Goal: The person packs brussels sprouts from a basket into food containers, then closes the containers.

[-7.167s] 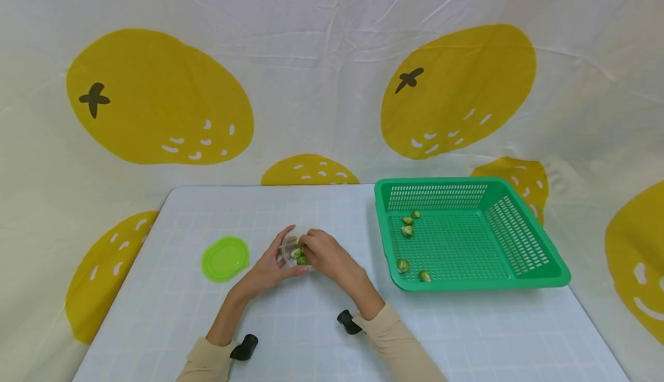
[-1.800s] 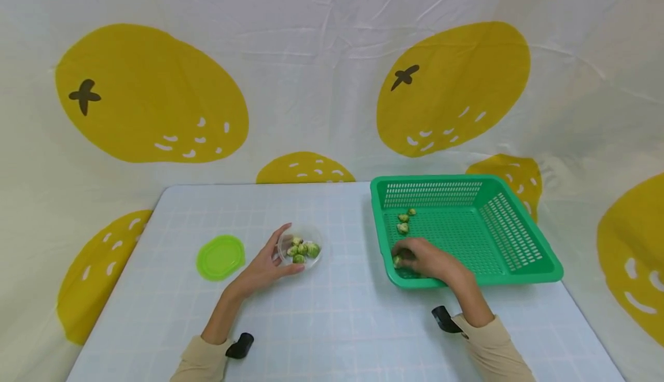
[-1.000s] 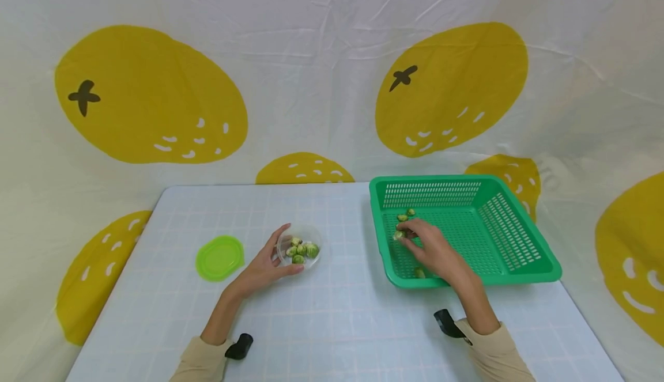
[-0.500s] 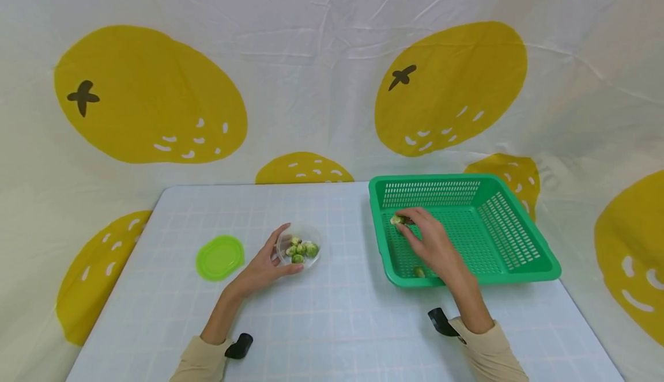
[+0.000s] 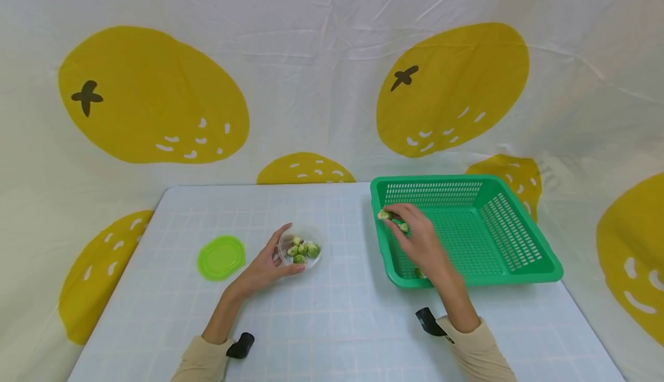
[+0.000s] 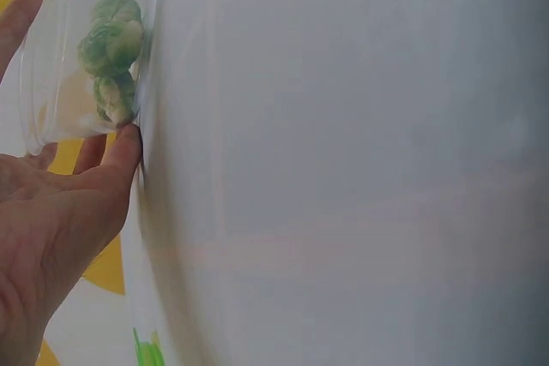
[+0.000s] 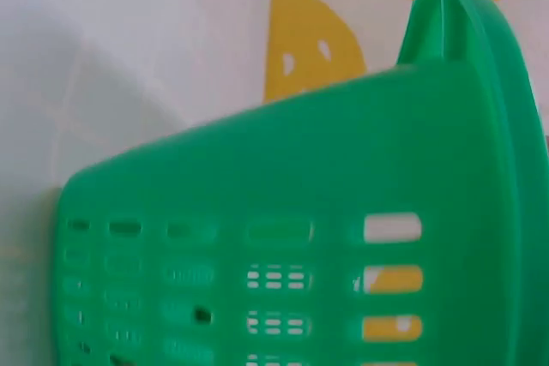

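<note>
In the head view, my left hand (image 5: 261, 271) holds a round clear plastic container (image 5: 317, 238) from its left side, thumb at the near side and fingers at the far side. Several green Brussels sprouts (image 5: 302, 249) lie inside. The left wrist view shows the container (image 6: 64, 66) upright, with sprouts (image 6: 113, 40) through its wall. Over the left rim of a green basket (image 5: 467, 244), my right hand (image 5: 419, 241) pinches a Brussels sprout (image 5: 384, 214) between thumb and fingertips. Below that hand a loose sprout (image 5: 404, 228) shows in the basket. The right wrist view misses the hand.
Left of the container, a lime-green lid (image 5: 221, 258) lies flat on the pale checked table (image 5: 332, 324). Another sprout (image 5: 420, 273) sits by the basket's near wall, partly hidden by the right wrist. A cloth with yellow fruit prints hangs behind the table.
Both hands were at the container earliest. Since then my right hand has reached into the basket, gathered a sprout and carried it up and left to the rim. My left hand stays put.
</note>
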